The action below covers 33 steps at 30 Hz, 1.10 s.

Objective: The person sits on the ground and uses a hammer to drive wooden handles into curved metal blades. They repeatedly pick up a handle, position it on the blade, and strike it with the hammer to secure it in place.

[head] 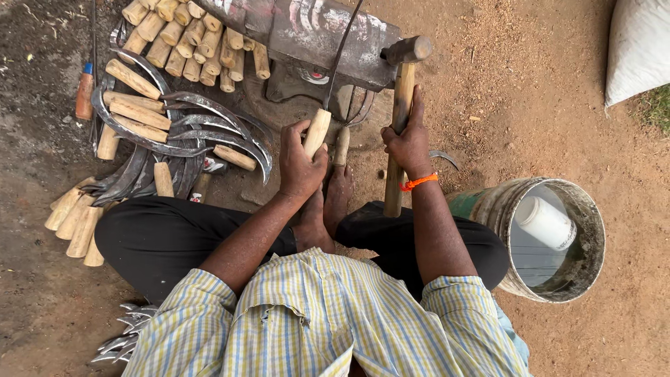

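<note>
A seated, cross-legged posture is adopted on the ground, so that the work is kept between the knees and close to the body. The left hand is clenched around the pale wooden handle of a sickle; the thin curved blade is laid upward across the steel anvil, where it is supported for striking. The right hand is closed around the wooden shaft of a hammer, gripped near mid-length, and the metal head is held just above the anvil's right end, close beside the blade. The bare feet are placed together directly under the hands; whether the sickle handle is braced against them cannot be told.

A metal bucket is set just beside the right knee; a white cylindrical container is seen inside it.

Finished sickles with wooden handles are heaped on the left, within arm's reach, the blades overlapping. Bare blades lie near the left hip. Loose wooden handles are laid by the left knee, and a further batch of handle blanks is stacked beside the anvil. A white sack rests at the far right.
</note>
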Motion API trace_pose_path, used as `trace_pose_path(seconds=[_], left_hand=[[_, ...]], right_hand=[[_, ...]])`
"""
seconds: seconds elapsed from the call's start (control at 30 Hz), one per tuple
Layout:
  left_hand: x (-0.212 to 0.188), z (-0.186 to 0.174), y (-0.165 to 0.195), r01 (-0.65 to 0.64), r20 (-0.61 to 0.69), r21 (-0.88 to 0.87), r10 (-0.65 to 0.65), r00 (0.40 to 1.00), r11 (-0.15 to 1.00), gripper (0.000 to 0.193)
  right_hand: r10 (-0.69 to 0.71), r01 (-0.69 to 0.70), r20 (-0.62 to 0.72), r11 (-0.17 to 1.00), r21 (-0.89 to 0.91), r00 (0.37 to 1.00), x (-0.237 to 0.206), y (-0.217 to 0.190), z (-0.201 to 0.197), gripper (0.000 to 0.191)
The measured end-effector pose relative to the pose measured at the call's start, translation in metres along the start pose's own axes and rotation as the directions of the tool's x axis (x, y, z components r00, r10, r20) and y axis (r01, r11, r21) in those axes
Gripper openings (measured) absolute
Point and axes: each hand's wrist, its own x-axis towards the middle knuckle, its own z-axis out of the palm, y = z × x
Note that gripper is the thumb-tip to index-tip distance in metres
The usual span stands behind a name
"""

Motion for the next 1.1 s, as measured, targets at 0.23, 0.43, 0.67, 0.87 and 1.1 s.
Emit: trace_pose_path(seconds=[0.23, 0.43, 0.67, 0.87, 1.1], left_hand=[[0.003, -0.003, 0.002, 0.043, 0.026, -0.017, -0.043, 0.999, 0.999, 0.057], [0.002, -0.025, 0.0, -0.115, 0.028, 0.155, 0.112, 0.993, 0.981, 0.062], [0.001, -0.076, -0.02, -0.446, 0.285, 0.637, 0.345, 0.894, 0.629, 0.044], [0.005, -0.083, -0.014, -0.449, 0.282, 0.616, 0.351, 0.893, 0.647, 0.047], [0.02, -0.093, -0.012, -0.503, 0.364, 0.567, 0.35, 0.863, 0.652, 0.042]], right_hand=[[-0.147, 0.139, -0.075, 0.984, -0.112, 0.986, 0.002, -0.001, 0.0, 0.108], [-0.152, 0.151, -0.039, 0.988, -0.02, 0.988, -0.007, -0.024, -0.02, 0.106], [-0.42, 0.43, -0.093, 0.884, 0.185, 0.903, 0.008, -0.052, -0.066, 0.09], [-0.682, 0.662, -0.045, 0.721, -0.206, 0.73, 0.054, -0.051, -0.035, 0.107], [-0.369, 0.399, -0.158, 0.881, 0.253, 0.916, 0.058, -0.039, -0.046, 0.074]])
